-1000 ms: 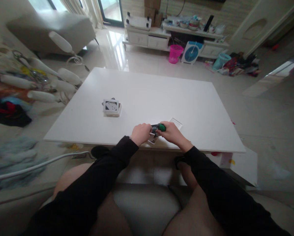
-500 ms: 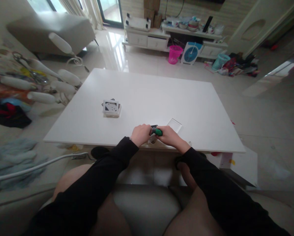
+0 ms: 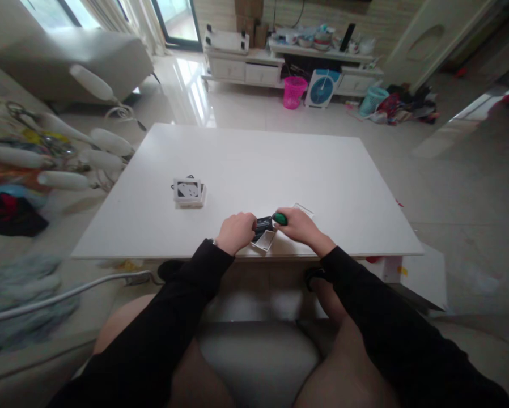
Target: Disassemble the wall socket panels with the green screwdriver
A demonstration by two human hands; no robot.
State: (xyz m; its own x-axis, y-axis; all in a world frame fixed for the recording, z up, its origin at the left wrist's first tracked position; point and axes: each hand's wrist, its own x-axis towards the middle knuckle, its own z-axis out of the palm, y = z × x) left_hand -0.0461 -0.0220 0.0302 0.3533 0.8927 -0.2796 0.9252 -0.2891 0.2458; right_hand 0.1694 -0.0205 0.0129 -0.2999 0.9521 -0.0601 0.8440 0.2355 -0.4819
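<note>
My left hand (image 3: 236,232) is closed at the left edge of a wall socket (image 3: 263,225), whose black back faces up near the table's front edge. A small white box-like part (image 3: 263,241) sits tilted just below the black back. In my right hand (image 3: 300,225) is a screwdriver with a green handle (image 3: 280,218), held just right of the socket; its tip cannot be made out. Behind my right hand lies a white frame (image 3: 303,210), partly hidden by it. More wall sockets (image 3: 189,191) are stacked on the table's left side.
The white table (image 3: 254,158) spans the view in front of my knees. To its left stands a lamp with several white shades (image 3: 110,141). Across the floor are a pink basket (image 3: 294,93), a blue and white fan (image 3: 322,89) and a low cabinet (image 3: 263,73).
My hands have moved apart. The screwdriver has shifted slightly right and up, away from my left hand, and the socket's black back now shows between the hands. The camera view has shifted a little.
</note>
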